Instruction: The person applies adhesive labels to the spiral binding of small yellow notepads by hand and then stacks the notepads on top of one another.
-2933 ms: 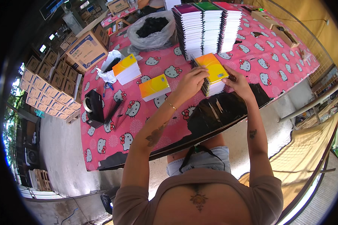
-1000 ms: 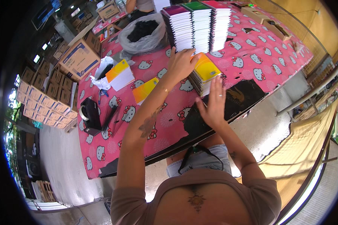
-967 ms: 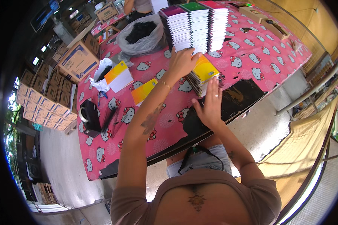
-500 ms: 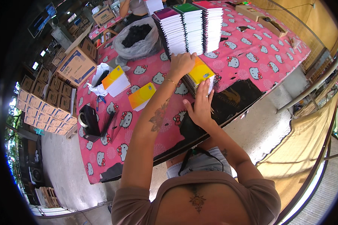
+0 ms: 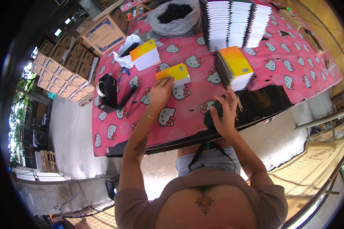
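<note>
My left hand [image 5: 162,91] has its fingers closed over the near-left corner of a yellow-orange notebook block [image 5: 177,73] lying flat on the table; no spiral shows on it. My right hand [image 5: 225,114] hovers by the table's near edge, fingers apart and holding nothing. Just beyond its fingertips stands a short stack of yellow-orange spiral notebooks [image 5: 235,65], dark coils along the left side. Farther back on the left sits a thicker pile of yellow-covered blocks [image 5: 146,55].
Tall stacks of spiral notebooks [image 5: 239,24] stand at the back, beside a clear bag of black material [image 5: 174,17]. A black tape dispenser [image 5: 110,93] and loose dark spiral coils [image 5: 128,97] lie left. Cartons [image 5: 105,32] rise beyond the pink tablecloth [image 5: 195,126].
My left hand has left the spiral notebook stack and moved left onto the yellow block. My right hand has come off the stack toward me. The view has shifted.
</note>
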The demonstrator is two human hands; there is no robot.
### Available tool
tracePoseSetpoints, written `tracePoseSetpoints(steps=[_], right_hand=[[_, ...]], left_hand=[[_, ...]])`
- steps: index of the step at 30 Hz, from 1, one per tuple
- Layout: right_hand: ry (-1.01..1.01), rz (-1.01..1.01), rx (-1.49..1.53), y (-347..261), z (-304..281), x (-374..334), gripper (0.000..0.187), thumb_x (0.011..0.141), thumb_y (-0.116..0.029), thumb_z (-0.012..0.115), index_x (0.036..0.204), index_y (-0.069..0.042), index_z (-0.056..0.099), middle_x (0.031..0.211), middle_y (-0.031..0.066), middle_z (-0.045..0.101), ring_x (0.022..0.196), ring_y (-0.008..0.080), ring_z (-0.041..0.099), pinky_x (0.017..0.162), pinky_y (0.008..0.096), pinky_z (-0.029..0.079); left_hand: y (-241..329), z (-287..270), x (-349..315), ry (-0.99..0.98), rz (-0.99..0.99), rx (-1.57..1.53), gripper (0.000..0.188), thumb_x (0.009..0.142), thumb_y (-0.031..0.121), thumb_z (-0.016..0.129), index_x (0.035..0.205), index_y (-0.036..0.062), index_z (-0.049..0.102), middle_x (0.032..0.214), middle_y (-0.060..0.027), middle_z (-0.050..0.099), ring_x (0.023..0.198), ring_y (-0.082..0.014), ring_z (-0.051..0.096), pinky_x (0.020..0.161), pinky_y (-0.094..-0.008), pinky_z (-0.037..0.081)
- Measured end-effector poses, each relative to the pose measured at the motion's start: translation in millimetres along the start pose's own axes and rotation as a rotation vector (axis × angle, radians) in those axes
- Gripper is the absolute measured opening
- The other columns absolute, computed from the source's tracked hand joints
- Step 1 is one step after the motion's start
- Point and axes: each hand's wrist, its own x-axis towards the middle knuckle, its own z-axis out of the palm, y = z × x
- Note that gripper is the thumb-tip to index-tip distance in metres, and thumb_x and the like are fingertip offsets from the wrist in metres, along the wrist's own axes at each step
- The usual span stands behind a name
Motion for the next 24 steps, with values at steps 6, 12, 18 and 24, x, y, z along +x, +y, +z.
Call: tracePoseSetpoints(steps=[6, 12, 18, 24], right_hand=[[-0.048, -0.015, 0.068, -8, 13, 7, 0.044, 0.082, 0.002, 0.069, 0.124, -0.004, 0.061, 0.148, 0.0234, 0.033, 0.127, 0.0380, 0.047, 0.103, 0.0436, 0.043], [-0.084, -0.001, 0.080, -4, 16, 17, 0.043, 0.083, 0.004, 0.067, 0.125, -0.003, 0.060, 0.146, 0.0227, 0.035, 0.126, 0.0368, 0.049, 0.100, 0.0415, 0.044], [-0.157, 0.136, 0.124, 5, 27, -5, 0.044, 0.083, 0.005, 0.065, 0.126, -0.003, 0.058, 0.140, 0.0243, 0.042, 0.130, 0.0381, 0.045, 0.099, 0.0402, 0.044], [-0.219, 0.130, 0.145, 10, 27, -8, 0.047, 0.081, 0.006, 0.063, 0.127, -0.003, 0.057, 0.140, 0.0214, 0.046, 0.130, 0.0385, 0.045, 0.100, 0.0397, 0.044]], left_hand=[[8, -7, -3, 0.047, 0.013, -0.050, 0.021, 0.084, 0.014, 0.072, 0.103, 0.0047, 0.071, 0.100, -0.0114, 0.072, 0.091, -0.0305, 0.068, 0.077, -0.0407, 0.057], [-5, -14, 11, -0.153, -0.205, -0.180, 0.019, 0.083, 0.019, 0.075, 0.099, 0.0089, 0.076, 0.098, -0.0105, 0.073, 0.083, -0.0294, 0.070, 0.072, -0.0404, 0.056], [-17, -17, 23, -0.237, -0.277, -0.243, 0.021, 0.084, 0.025, 0.076, 0.101, 0.0125, 0.078, 0.100, -0.0094, 0.074, 0.081, -0.0277, 0.072, 0.072, -0.0379, 0.056], [-13, -19, 25, -0.257, -0.314, -0.263, 0.021, 0.086, 0.025, 0.073, 0.101, 0.0112, 0.077, 0.102, -0.0100, 0.074, 0.084, -0.0266, 0.073, 0.074, -0.0374, 0.056]])
